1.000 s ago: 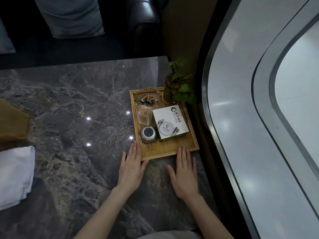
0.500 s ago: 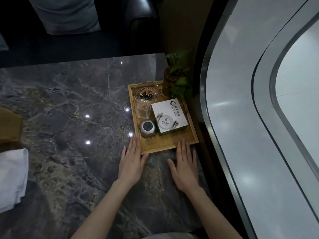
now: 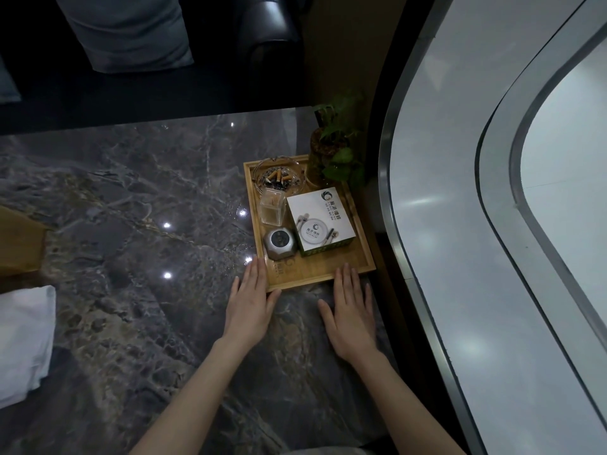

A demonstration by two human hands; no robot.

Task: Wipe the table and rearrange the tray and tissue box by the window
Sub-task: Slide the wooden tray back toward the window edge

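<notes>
A bamboo tray (image 3: 315,274) sits on the dark marble table (image 3: 138,231) at its right edge, by the curved window (image 3: 492,224). On the tray stands a white tissue box (image 3: 320,221), with a glass ashtray (image 3: 277,178) full of butts, a clear holder (image 3: 272,208) and a small grey device (image 3: 279,243). My left hand (image 3: 251,302) lies flat with its fingertips against the tray's near left corner. Flat on the table, my right hand (image 3: 349,308) touches the tray's near edge with its fingertips. Neither hand holds anything.
A potted green plant (image 3: 335,149) stands at the tray's far right corner. A folded white cloth (image 3: 23,343) lies at the table's left edge, with a brown object (image 3: 18,244) behind it. A dark sofa with a grey cushion (image 3: 128,31) is beyond the table.
The tray has slid a little away from me toward the plant, with both flat hands following its near edge.
</notes>
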